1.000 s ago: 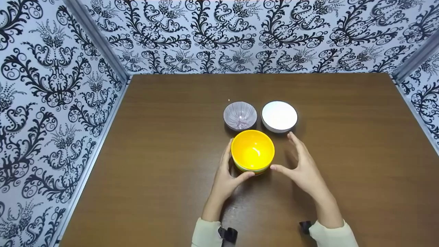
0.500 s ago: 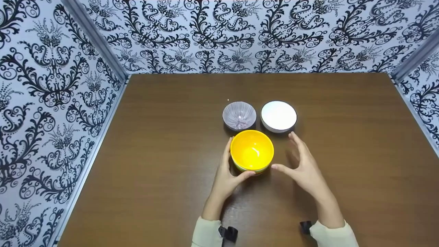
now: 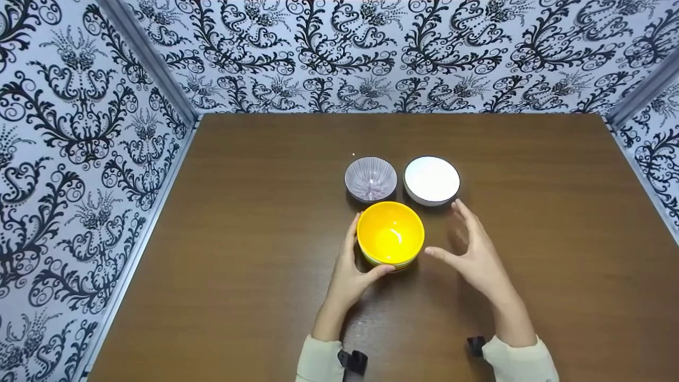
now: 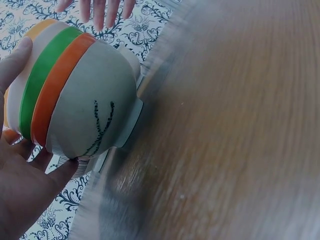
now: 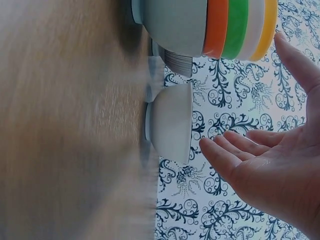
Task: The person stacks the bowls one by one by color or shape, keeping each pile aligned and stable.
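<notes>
1. One stack of bowls (image 3: pixel 391 233) stands straight up on the bench (image 3: pixel 238 254), between the hands.
2. It is closer to the left hand (image 3: pixel 350 278), which curls round its side and has hold of it.
3. The right hand (image 3: pixel 482 268) is spread wide, holding nothing, its thumb just beside the stack.
4. Past the stack sit a striped bowl (image 3: pixel 371 179) and a white bowl (image 3: pixel 432 180).

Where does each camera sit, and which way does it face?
Head: worn on the head, facing forward and down at the table, bowl stack, left hand, right hand and sleeves.
Left wrist: worn there, facing the stack's striped side; the left hand's grip shows, plus right-hand fingers.
Right wrist: worn there, facing the stack and white bowl; the right hand shows.
Both wrist views share the stack and patterned wall.
</notes>
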Demonstrator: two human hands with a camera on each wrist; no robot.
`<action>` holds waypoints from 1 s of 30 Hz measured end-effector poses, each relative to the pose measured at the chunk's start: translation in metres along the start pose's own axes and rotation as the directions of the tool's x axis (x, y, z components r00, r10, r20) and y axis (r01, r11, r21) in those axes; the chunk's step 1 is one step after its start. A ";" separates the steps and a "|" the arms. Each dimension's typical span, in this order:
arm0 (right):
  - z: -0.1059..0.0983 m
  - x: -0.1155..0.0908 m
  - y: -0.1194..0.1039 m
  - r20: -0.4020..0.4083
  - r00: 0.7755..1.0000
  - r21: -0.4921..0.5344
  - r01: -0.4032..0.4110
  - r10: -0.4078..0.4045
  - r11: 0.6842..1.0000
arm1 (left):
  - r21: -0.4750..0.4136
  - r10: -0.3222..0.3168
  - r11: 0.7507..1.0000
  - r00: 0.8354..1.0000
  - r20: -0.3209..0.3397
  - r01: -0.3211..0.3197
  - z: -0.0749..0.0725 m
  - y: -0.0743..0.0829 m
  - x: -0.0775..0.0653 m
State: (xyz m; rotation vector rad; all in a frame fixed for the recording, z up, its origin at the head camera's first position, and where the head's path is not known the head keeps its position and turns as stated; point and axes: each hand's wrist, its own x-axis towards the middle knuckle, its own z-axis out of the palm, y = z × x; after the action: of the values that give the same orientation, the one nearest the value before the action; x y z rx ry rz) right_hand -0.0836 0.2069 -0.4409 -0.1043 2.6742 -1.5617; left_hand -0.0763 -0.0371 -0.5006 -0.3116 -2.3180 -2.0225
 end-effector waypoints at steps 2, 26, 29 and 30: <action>-0.002 0.002 0.001 -0.007 1.000 0.006 0.003 -0.003 1.000 | 0.001 0.001 1.000 1.000 0.001 -0.001 0.000 0.000 0.000; -0.023 0.046 0.017 -0.098 0.995 0.001 0.015 -0.015 1.000 | -0.027 -0.014 1.000 1.000 0.004 0.014 -0.002 0.001 -0.001; -0.024 0.052 0.021 -0.108 0.994 -0.013 0.012 -0.013 1.000 | -0.017 -0.012 1.000 1.000 0.004 0.012 -0.002 0.000 0.000; -0.025 0.054 0.023 -0.111 0.994 -0.020 0.009 -0.011 1.000 | -0.015 -0.015 1.000 1.000 0.003 0.015 -0.002 0.000 0.000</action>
State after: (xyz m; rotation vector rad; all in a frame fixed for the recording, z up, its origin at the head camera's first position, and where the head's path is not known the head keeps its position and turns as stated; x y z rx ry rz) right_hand -0.1404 0.2351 -0.4486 -0.0328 2.7770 -1.5902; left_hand -0.0763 -0.0386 -0.5000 -0.2994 -2.3152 -2.0479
